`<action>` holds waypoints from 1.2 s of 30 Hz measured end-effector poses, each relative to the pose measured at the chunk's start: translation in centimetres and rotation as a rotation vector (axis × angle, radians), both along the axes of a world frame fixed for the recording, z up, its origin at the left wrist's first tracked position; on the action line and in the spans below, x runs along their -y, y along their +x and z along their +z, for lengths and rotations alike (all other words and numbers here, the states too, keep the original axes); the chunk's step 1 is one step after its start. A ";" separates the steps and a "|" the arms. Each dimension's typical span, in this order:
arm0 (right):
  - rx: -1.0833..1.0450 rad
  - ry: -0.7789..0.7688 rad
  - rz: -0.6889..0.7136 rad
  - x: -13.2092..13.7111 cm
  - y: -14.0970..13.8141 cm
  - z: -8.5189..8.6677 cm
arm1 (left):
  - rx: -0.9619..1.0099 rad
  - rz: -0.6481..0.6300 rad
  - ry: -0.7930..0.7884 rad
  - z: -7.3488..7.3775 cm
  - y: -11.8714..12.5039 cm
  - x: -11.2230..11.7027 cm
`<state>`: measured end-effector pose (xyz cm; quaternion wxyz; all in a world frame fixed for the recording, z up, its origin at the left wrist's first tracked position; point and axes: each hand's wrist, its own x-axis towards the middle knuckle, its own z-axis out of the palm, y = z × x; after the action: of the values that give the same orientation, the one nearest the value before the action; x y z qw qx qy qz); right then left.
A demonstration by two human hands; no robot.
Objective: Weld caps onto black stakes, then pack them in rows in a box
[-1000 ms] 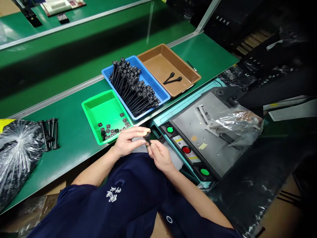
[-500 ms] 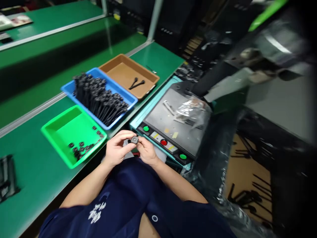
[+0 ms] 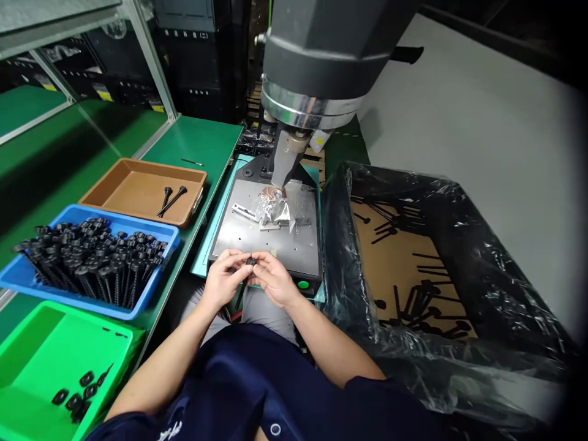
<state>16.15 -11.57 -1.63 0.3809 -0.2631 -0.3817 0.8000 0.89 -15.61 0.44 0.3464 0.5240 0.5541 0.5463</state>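
Black knob-like plastic part (image 3: 251, 261), held above the lap between both hands. Blue rectangular plastic tray (image 3: 27, 283) on the person's left, probably for easy reach. Left hand (image 3: 222, 280) and right hand (image 3: 275, 280): fingertips pinching the part from opposite sides, likely steadying it. Dark, compact; lower portion hidden.

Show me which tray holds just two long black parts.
The brown tray: two long black parts lie there; the blue tray is heaped with many more, the green tray holds small black pieces.
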 end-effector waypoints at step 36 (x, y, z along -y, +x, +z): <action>0.516 0.622 -0.581 -19.3 -0.3 1.1 | 0.377 -0.097 0.008 4.5 -2.2 -20.1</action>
<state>15.82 7.76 -0.49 0.5418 -0.4218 -0.5949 0.4179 -1.26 4.53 4.95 0.4678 0.4398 0.4514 0.6197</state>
